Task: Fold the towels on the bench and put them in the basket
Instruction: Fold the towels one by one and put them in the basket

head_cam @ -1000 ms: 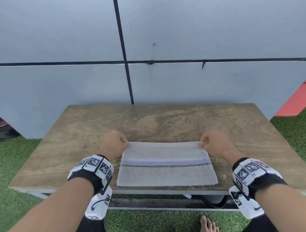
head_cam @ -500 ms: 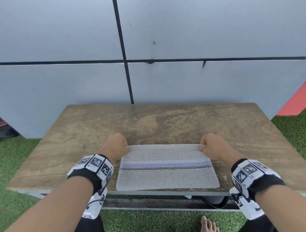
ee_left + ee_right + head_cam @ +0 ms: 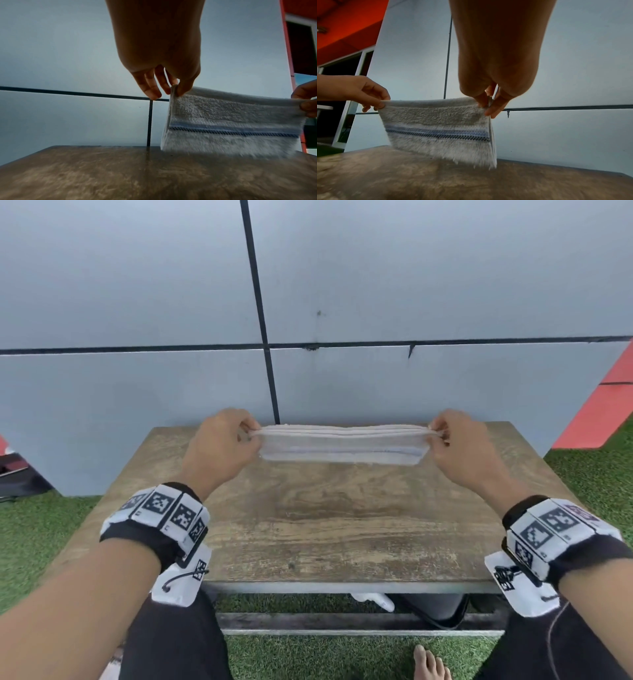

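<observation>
A folded white towel (image 3: pixel 342 445) with a blue and black stripe hangs in the air above the far half of the wooden bench (image 3: pixel 335 529). My left hand (image 3: pixel 248 434) pinches its upper left corner, and my right hand (image 3: pixel 438 433) pinches the upper right corner. The left wrist view shows the towel (image 3: pixel 231 121) hanging from my left hand (image 3: pixel 174 90), its lower edge just above the bench (image 3: pixel 120 173). In the right wrist view the towel (image 3: pixel 436 128) hangs below my right hand (image 3: pixel 488 105). No basket is in view.
A grey panelled wall (image 3: pixel 376 285) rises right behind the bench. Green artificial grass (image 3: pixel 30 535) surrounds it. A black object (image 3: pixel 435 609) and something white (image 3: pixel 375 601) lie under the bench. My bare foot (image 3: pixel 430 664) stands at the near edge.
Both hands have lifted the folded towel off the near part of the bench and carried it up and away, so it now hangs over the far half.
</observation>
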